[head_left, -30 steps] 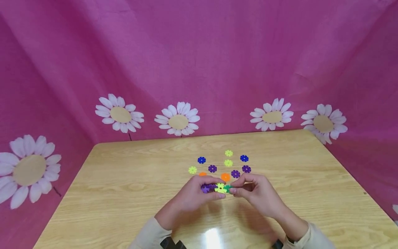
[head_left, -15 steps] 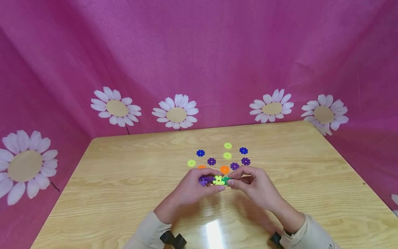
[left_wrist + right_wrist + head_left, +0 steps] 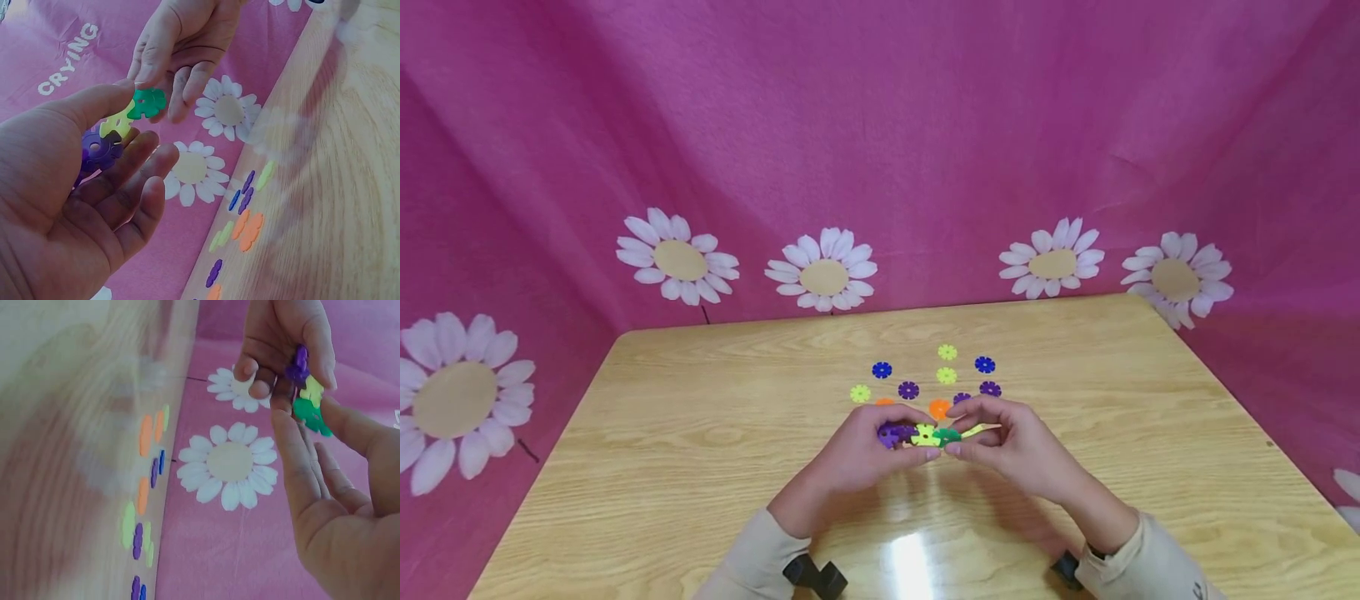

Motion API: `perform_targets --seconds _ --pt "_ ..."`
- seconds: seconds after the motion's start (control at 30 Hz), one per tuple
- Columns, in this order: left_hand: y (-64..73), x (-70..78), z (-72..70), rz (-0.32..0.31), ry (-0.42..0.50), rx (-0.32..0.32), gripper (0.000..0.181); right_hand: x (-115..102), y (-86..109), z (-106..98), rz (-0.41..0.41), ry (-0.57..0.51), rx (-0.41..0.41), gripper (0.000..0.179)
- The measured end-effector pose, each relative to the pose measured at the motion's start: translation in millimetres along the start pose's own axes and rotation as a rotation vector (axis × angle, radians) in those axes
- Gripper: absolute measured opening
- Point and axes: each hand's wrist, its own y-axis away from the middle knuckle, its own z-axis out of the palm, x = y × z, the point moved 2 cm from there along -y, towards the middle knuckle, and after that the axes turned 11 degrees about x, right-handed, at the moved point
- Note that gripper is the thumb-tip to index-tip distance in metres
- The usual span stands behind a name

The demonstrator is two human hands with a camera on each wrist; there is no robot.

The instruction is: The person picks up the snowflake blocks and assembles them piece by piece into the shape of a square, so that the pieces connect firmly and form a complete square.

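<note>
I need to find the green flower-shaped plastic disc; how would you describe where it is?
Over the pale wooden table, find the left hand and right hand, close together. They hold a short row of flower-shaped plastic discs, purple, yellow and green. The green disc sits at the right hand's end, the only green piece visible.

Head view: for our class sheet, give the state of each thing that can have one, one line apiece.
Left hand: gripping the held purple discs and held yellow disc.
Right hand: thumb and fingers around the green disc.
held purple discs, held yellow disc: in a row, off the table.
green disc: meeting the yellow; whether fully slotted, cannot tell.
Loose discs: lying flat on the table.
Pink cloth: hanging, creased.
Sleeves: down to the wrists.
</note>
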Motion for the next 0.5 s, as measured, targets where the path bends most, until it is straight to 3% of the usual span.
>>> perform_targets --seconds 0.5 --pt "2.2 1.9 -1.6 -0.037 -0.014 0.012 0.031 8 -15.8 -28 0.036 0.124 -0.145 0.049"
